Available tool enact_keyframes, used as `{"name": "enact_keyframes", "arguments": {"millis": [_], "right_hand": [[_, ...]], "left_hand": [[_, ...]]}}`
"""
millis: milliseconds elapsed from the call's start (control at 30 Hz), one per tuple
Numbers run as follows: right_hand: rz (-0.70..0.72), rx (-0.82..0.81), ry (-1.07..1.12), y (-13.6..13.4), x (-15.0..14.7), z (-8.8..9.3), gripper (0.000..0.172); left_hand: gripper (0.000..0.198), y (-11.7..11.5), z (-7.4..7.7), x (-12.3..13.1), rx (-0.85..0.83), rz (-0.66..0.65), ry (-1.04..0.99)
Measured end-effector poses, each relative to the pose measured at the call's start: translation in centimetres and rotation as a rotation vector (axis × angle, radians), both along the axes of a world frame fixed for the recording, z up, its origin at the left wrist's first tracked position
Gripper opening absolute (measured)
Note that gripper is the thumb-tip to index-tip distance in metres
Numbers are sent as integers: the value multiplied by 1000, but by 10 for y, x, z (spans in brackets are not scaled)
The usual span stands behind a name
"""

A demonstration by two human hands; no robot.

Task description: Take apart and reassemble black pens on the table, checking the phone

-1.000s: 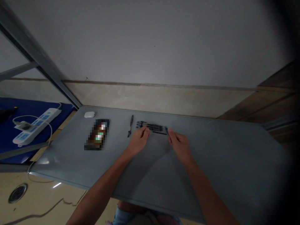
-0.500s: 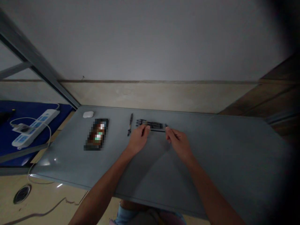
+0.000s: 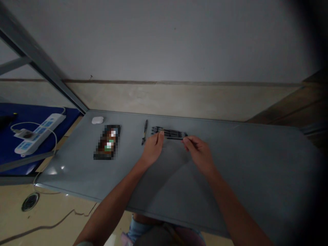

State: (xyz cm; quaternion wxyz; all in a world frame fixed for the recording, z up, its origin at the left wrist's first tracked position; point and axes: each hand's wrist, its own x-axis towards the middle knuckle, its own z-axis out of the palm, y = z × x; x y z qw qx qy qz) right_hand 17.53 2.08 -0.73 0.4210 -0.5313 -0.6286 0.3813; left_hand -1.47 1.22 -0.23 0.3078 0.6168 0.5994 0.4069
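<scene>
On the worktop (image 3: 232,164): black pens (image 3: 169,133) lie in a row, with a single pen (image 3: 145,132) just beside them.
My left hand (image 3: 153,149): grip is spread, fingers touch the pens.
My right hand (image 3: 198,154): at the pens' right end; I cannot tell if it pinches.

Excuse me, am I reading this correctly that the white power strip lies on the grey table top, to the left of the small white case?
Not quite: the head view shows the white power strip lying on a blue surface beside the grey table top, not on it. It is still left of the small white case.
</scene>
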Motion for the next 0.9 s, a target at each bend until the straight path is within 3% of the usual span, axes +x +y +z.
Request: {"name": "enact_keyframes", "arguments": {"millis": [167, 367, 533, 767, 900], "right_hand": [[-45, -74, -17, -1, 1, 1, 53], [-6, -32, -15, 2, 2, 2, 43], [60, -11, 24, 5, 1, -1, 33], [-27, -92, 69, 7, 4, -8, 55], [-15, -105, 77, 9, 8, -11, 49]], "left_hand": [[30, -3, 5, 3, 0, -28, 18], [44, -5, 4, 5, -83, -33, -55], [53, -2, 12, 0, -92, -66, -26], [28, 1, 10, 1, -69, -118, 6], [25, -1, 10, 4, -97, -145, -34]]}}
